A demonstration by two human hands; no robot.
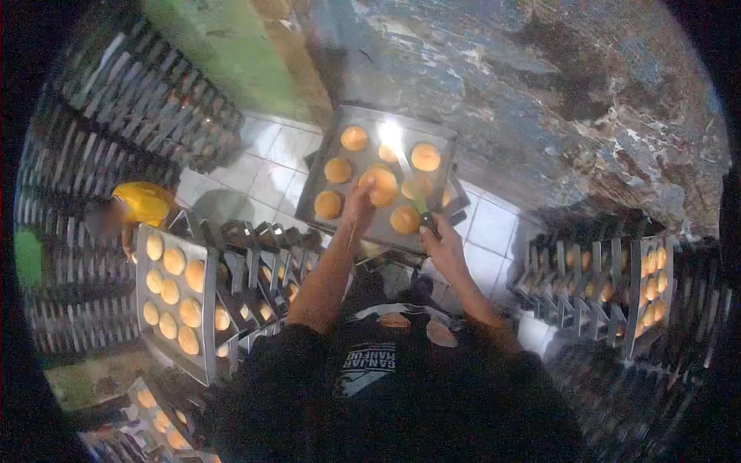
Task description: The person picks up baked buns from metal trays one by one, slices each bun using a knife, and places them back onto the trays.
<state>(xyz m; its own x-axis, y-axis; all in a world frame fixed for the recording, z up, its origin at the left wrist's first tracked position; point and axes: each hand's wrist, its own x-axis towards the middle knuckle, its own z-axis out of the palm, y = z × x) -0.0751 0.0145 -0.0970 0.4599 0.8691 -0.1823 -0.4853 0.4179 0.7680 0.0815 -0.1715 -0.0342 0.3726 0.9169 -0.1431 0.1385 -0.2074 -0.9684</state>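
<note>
My left hand (360, 204) is closed around a round golden bun (380, 187), held above a dark metal baking tray (333, 128). In my right hand (444, 245) is the dark handle of a long-bladed knife (407, 168). The blade points away from me over the tray, just right of the held bun; glare and blur hide part of it. Several more buns lie spaced out on the tray, among them a bun (425, 157) at the far right and a bun (328, 204) at the near left.
Stacked trays of buns (171, 292) stand at my left, and another stack (648, 285) at my right. A person in a yellow shirt (145, 204) is beyond the left stack. White floor tiles (494, 228) and a stained wall (525, 92) lie ahead. Dark racks (139, 100) fill the far left.
</note>
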